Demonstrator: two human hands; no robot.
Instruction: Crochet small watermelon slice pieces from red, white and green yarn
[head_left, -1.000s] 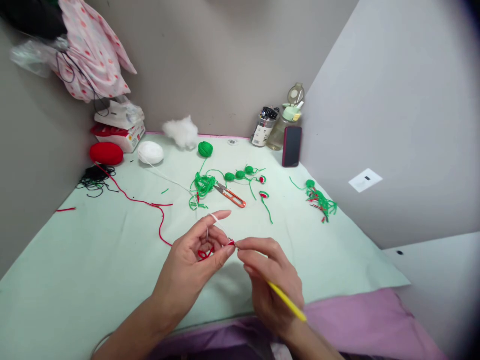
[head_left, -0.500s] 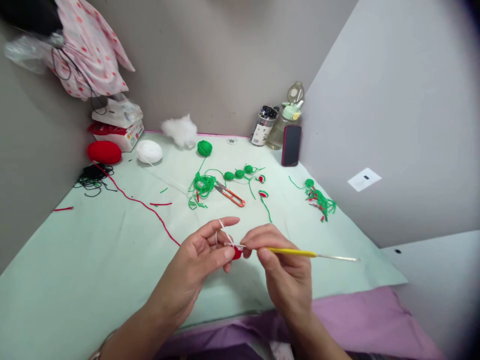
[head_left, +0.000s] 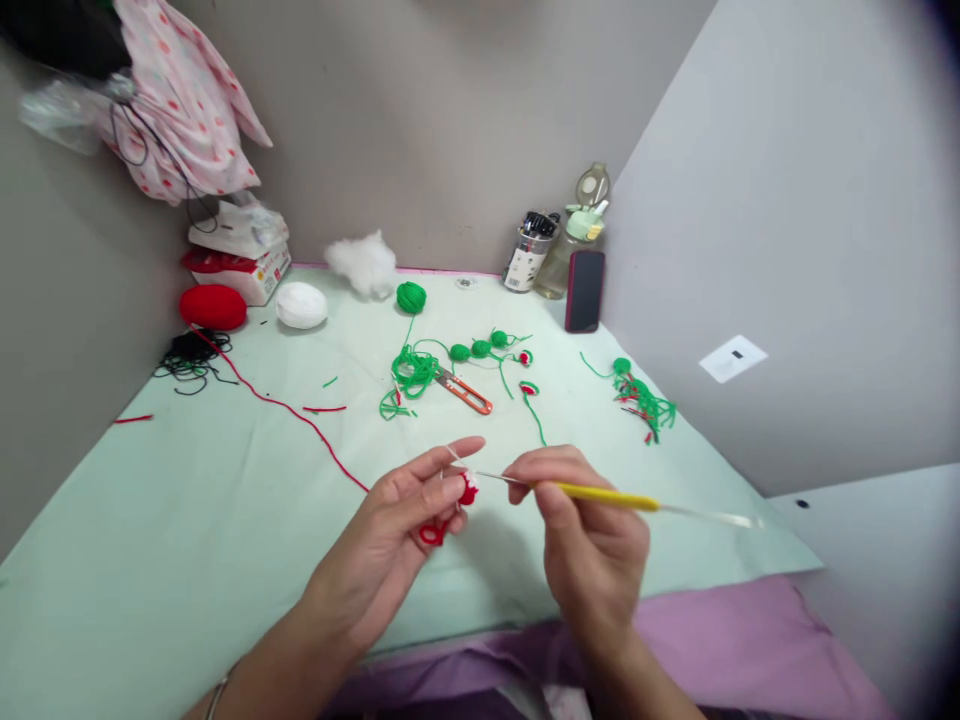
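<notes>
My left hand (head_left: pixel 405 510) pinches a small red and white crochet piece (head_left: pixel 469 488) between thumb and fingers, with white yarn over the raised index finger. A loop of red yarn (head_left: pixel 431 535) hangs below those fingers. In my right hand (head_left: pixel 589 530) is a crochet hook with a yellow handle (head_left: pixel 607 496), gripped like a pencil. Its thin tip reaches left to the white edge of the piece; whether it sits inside a stitch I cannot tell. Red yarn (head_left: pixel 322 437) runs over the table from the red ball (head_left: pixel 213 307) toward my left hand.
Orange thread snips (head_left: pixel 466 394) lie beside tangled green yarn (head_left: pixel 415 371). Behind are a white yarn ball (head_left: pixel 301 305), a green ball (head_left: pixel 411 297) and white stuffing (head_left: pixel 364 264). A phone (head_left: pixel 585 291), a bottle (head_left: pixel 556 268) and a pen cup (head_left: pixel 527 262) stand at the back right.
My right hand has moved right with the hook, drawing more of its tip out from the piece. My left hand has turned the piece slightly, and the red loop now shows below.
</notes>
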